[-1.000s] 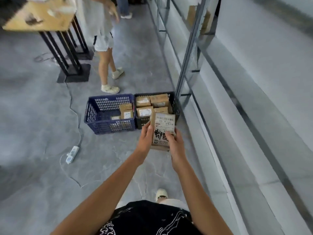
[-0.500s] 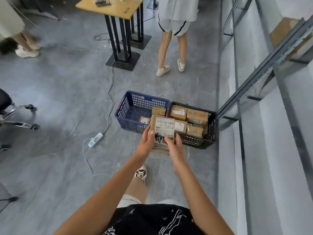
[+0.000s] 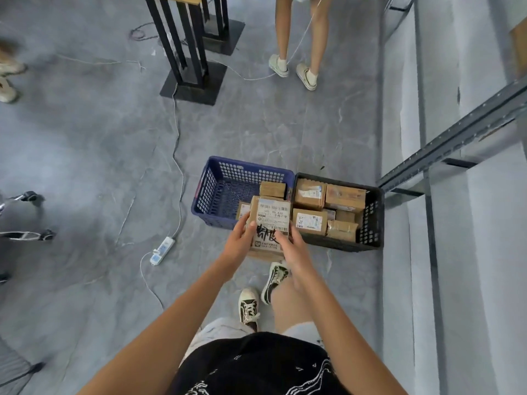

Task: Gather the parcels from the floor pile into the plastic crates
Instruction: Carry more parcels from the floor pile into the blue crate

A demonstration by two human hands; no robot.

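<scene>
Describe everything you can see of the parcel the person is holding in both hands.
The parcel is a flat brown cardboard box with a white shipping label bearing barcodes on its upper face and bold black printed characters below it. It looks sealed and undamaged. It is held roughly level, above the near edge of the blue crate. The left hand grips its left side and the right hand grips its lower right corner, thumbs on top.

We have stepped closer: the blue crate [image 3: 228,192] and black crate [image 3: 368,218] now sit mid-frame, just beyond the parcel [image 3: 271,223] we carry.
</scene>
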